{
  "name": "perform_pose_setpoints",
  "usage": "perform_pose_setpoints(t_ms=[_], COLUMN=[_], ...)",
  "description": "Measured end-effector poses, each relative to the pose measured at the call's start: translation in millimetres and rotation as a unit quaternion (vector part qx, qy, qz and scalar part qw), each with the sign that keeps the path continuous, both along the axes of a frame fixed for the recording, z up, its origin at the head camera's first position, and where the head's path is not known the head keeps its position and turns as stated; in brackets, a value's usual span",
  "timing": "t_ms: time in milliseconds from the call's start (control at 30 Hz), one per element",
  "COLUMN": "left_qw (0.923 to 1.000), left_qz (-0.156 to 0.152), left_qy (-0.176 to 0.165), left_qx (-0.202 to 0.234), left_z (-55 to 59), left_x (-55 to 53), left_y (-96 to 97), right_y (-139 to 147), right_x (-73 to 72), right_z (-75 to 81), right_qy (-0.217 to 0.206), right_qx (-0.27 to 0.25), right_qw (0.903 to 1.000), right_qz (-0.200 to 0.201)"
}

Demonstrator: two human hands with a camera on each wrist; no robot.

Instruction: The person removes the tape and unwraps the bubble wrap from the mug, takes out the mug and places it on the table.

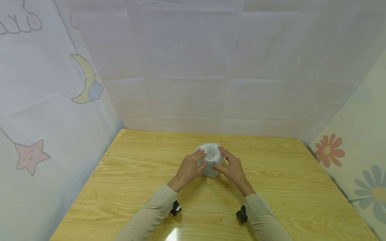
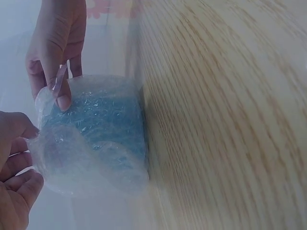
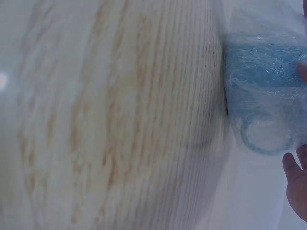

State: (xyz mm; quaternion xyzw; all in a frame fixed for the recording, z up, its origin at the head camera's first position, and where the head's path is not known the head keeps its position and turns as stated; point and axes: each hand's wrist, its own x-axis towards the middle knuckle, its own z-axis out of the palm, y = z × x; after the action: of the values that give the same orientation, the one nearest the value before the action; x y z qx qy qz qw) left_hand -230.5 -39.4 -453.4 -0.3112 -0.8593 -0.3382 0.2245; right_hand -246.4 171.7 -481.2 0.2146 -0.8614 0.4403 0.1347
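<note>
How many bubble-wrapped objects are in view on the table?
1. The bubble-wrapped object stands on the table, between the left hand and the right hand. Whether the wrap hides several items, I cannot tell.

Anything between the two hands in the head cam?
Yes, the plastic-wrapped item sits between the left hand and the right hand; the head view shows it.

The worktop [image 1: 286, 187] is pale yellow wood, with dark grain running left to right and rounded far corners. A blue bubble-wrapped object [image 1: 210, 159] stands directly on it, right around the middle from left to right and toward the far side. A bright reflection [image 1: 173, 235] shines on the near part.
</note>
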Motion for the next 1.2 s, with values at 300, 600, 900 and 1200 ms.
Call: perform_pose_setpoints(t_ms=[300, 600, 900, 1200], left_qw=[0.9999, 0.9997, 0.9979, 0.9956], left_qz=[-0.004, -0.006, -0.024, -0.024], left_qy=[0.012, 0.019, 0.009, 0.008], left_qx=[-0.003, 0.016, 0.059, 0.09], left_z=[0.9, 0.1, -1.2, -2.8], left_x=[-1.8, -5.3, -6.7, -9.4], left_y=[-0.5, -1.3, -4.1, -5.0], right_y=[0.1, -0.2, 0.2, 0.6], right_x=[-0.2, -0.4, -0.6, 0.2], right_z=[-1.4, -0.3, -0.9, -0.2], right_qy=[-0.005, -0.002, -0.005, -0.011], right_qx=[0.003, 0.0, 0.006, 0.015], right_qw=[0.9999, 0.9999, 0.9998, 0.9996], right_qz=[-0.009, -0.014, -0.021, -0.022])
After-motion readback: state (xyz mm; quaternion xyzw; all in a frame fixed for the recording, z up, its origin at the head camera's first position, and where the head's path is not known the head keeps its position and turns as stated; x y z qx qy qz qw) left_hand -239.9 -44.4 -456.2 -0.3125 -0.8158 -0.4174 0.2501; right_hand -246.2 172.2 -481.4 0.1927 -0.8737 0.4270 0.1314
